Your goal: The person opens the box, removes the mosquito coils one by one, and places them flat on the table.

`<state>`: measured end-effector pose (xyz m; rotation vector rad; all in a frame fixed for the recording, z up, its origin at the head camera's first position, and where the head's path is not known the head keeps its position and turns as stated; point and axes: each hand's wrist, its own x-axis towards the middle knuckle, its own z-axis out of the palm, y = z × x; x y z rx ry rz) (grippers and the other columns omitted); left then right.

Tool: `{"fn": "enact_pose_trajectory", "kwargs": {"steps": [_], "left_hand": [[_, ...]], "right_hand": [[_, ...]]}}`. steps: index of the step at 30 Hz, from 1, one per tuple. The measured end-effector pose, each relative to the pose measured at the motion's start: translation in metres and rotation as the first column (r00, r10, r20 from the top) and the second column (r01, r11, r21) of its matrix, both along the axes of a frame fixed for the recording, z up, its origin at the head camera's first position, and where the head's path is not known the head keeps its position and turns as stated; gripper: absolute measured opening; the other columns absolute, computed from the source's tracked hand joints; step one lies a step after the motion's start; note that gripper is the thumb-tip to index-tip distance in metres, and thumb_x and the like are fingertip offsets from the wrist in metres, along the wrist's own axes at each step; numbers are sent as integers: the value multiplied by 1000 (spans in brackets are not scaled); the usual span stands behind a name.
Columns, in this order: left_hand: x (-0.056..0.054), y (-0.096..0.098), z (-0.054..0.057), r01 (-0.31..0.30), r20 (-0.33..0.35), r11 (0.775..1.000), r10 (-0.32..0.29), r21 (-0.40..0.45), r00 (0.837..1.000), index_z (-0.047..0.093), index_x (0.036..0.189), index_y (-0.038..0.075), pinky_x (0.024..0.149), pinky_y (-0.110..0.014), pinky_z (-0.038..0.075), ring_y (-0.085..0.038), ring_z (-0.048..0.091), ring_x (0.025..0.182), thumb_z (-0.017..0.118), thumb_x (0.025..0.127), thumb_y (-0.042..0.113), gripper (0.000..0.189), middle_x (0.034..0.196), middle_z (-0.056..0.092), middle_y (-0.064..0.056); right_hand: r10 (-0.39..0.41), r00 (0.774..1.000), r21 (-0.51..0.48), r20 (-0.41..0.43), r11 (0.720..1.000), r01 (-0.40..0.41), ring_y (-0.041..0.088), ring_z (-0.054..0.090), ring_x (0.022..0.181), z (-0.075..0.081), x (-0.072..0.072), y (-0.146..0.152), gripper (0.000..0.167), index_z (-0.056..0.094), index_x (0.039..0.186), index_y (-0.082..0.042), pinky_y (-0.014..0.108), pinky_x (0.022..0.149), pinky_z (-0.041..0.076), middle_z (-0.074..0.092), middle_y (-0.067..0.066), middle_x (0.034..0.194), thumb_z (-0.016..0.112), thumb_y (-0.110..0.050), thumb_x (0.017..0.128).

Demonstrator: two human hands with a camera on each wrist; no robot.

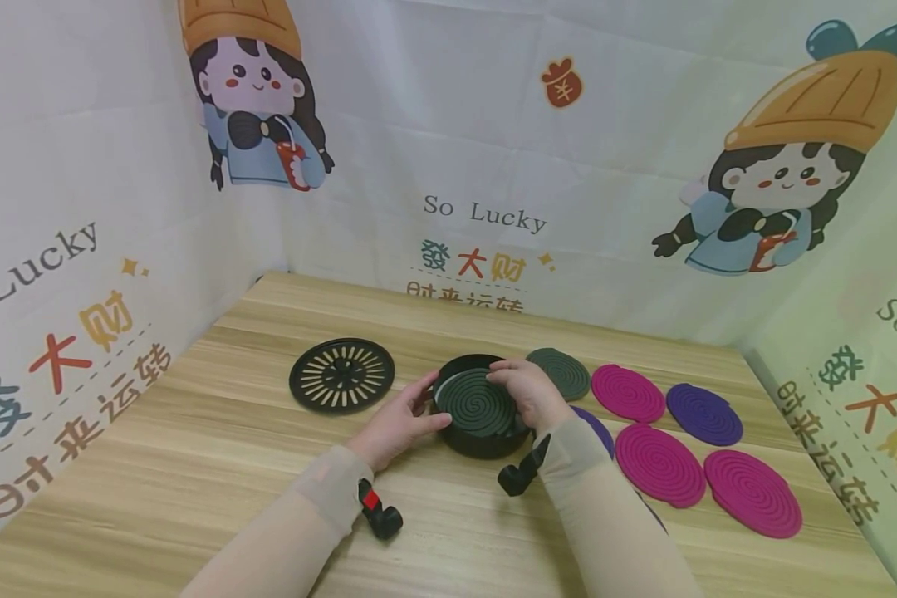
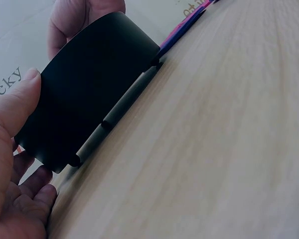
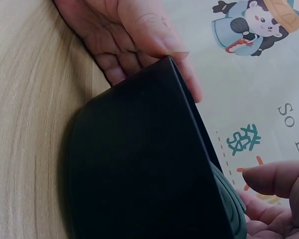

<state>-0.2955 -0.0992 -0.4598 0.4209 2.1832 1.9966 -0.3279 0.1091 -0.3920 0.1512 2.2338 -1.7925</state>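
Note:
A round black mosquito coil holder (image 1: 478, 446) stands on the table before me. Its side wall (image 2: 89, 84) and small feet show in the left wrist view. My left hand (image 1: 402, 422) grips the holder's left side, thumb near the rim and fingers curled around the wall. A dark green mosquito coil (image 1: 476, 403) lies tilted in the holder's opening, its right edge raised. With my right hand (image 1: 532, 392) I hold that coil at its right edge. In the right wrist view the coil's edge (image 3: 229, 201) sticks out past the rim, beside my thumb.
A black slotted lid (image 1: 342, 375) lies to the left. On the right lie another green coil (image 1: 561, 374), several magenta coils (image 1: 659, 465) and purple coils (image 1: 704, 414), some partly hidden by my right arm. Printed cloth walls (image 1: 389, 166) surround the table.

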Motion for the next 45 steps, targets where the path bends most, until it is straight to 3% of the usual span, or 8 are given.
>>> {"fn": "enact_pose_trajectory", "kwargs": {"steps": [6,13,23,31,37,45], "left_hand": [[0,-1,-1,-7,1,1000,7,-11,1000,26,152,8,117,-42,20,-31,23,142,72,87,12,80,153,29,-18],[-1,0,-2,-18,15,1000,18,-18,1000,27,152,11,116,-41,22,-30,24,142,73,86,14,81,153,31,-15],[0,-1,-2,-8,12,1000,8,1,1000,27,152,10,116,-43,21,-31,23,142,72,86,13,80,154,29,-16],[0,0,-2,-15,9,1000,15,-4,1000,28,152,10,116,-42,21,-30,23,142,73,86,14,80,153,31,-15],[0,0,-2,-17,-3,1000,17,-12,1000,28,152,10,116,-43,22,-31,25,142,74,86,16,81,152,33,-16],[-1,-1,-3,-24,-9,999,24,-29,1000,29,152,10,116,-40,22,-29,27,141,74,85,16,81,152,33,-15]], "right_hand": [[17,1000,10,-8,1000,-17,27,50,110,-1,-1,-1,39,55,131,-1,32,89,47,43,20,141,56,-7,93],[42,999,33,-24,999,-42,19,58,83,0,1,-2,49,53,135,-3,22,65,51,45,20,139,60,1,87],[74,995,56,-63,996,-71,23,56,95,-4,-1,-1,56,54,134,-4,23,67,52,48,20,134,62,11,81],[58,997,3,-50,998,-58,17,58,81,-2,0,0,56,52,134,-3,22,64,53,51,19,125,61,12,81],[51,996,-9,-70,999,-52,14,58,75,1,1,3,55,53,133,-2,22,64,53,48,20,132,62,10,81],[38,998,-163,-59,986,-47,13,61,79,5,0,14,59,45,139,2,22,64,55,43,24,139,58,13,83]]}}
